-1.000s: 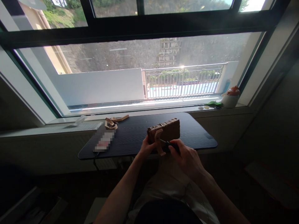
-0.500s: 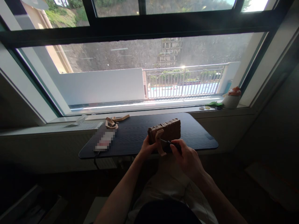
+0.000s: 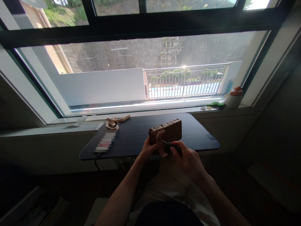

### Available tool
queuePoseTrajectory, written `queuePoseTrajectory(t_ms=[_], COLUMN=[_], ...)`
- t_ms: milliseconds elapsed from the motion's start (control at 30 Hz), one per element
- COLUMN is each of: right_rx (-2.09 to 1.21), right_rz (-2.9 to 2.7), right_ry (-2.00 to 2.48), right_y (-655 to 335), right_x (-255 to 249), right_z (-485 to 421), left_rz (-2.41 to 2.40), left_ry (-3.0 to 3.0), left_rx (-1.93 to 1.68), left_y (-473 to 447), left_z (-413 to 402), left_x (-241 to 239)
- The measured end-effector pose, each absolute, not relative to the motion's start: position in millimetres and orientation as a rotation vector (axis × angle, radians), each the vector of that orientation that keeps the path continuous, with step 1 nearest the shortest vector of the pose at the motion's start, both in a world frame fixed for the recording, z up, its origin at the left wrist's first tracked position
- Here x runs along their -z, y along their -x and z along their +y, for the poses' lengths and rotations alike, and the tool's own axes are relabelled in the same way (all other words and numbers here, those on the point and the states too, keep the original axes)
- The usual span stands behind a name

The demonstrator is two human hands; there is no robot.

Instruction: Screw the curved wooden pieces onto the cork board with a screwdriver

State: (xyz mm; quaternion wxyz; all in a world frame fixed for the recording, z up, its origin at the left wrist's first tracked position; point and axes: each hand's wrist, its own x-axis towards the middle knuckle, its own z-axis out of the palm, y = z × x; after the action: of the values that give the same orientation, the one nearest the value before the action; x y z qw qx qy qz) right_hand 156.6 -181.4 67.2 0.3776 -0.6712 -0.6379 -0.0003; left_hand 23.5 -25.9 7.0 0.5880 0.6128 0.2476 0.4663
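- Daylight fills a wide dark-framed window (image 3: 145, 28), with a pale wall (image 3: 101, 88), a metal railing (image 3: 185, 81) and a rocky slope outside; the room below is dim.
- Under the sill stands a dark surface (image 3: 134, 136) with rounded corners and a wood-like grain.
- Near the middle of its front edge, a rough brown block (image 3: 172, 130) is tilted, its ridged top edge rising toward the right.
- Against the block's near face, toward its left end, is a curved wooden piece (image 3: 160, 142), its lower tip reaching below the block.
- Left hand (image 3: 147, 150): its grip pinches the block's lower left part, thumb in front beside the curved piece; the other fingers are mostly hidden.
- Right hand (image 3: 190, 158): its grip is closed around the dark handle of a thin tool (image 3: 176, 148), whose tip points left at the curved piece. Whether the tip touches it, I cannot tell.
- Toward the back left of the surface lie more wooden pieces (image 3: 112, 125), just behind a pixelated item (image 3: 105, 142).
- On the sill at right sits a white pot (image 3: 232, 102), beside something green (image 3: 215, 104).
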Motion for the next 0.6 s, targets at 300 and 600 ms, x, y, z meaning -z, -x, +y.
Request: queuePoseTrajectory(t_ms=[300,600], right_rx=[0.202,0.092], right_rz=[-1.777,-1.668], right_ry=[1.569,1.633], right_y=[-154.8,-157.9], right_x=[-64.6,-65.4], right_z=[-179.1,-179.5], left_rz=[0.594,0.581], left_ry=[-1.443,-1.438], left_rx=[-1.097,-1.086], left_y=[-22.7,-23.0], left_z=[-28.1,-26.1], left_x=[-9.3,-6.5])
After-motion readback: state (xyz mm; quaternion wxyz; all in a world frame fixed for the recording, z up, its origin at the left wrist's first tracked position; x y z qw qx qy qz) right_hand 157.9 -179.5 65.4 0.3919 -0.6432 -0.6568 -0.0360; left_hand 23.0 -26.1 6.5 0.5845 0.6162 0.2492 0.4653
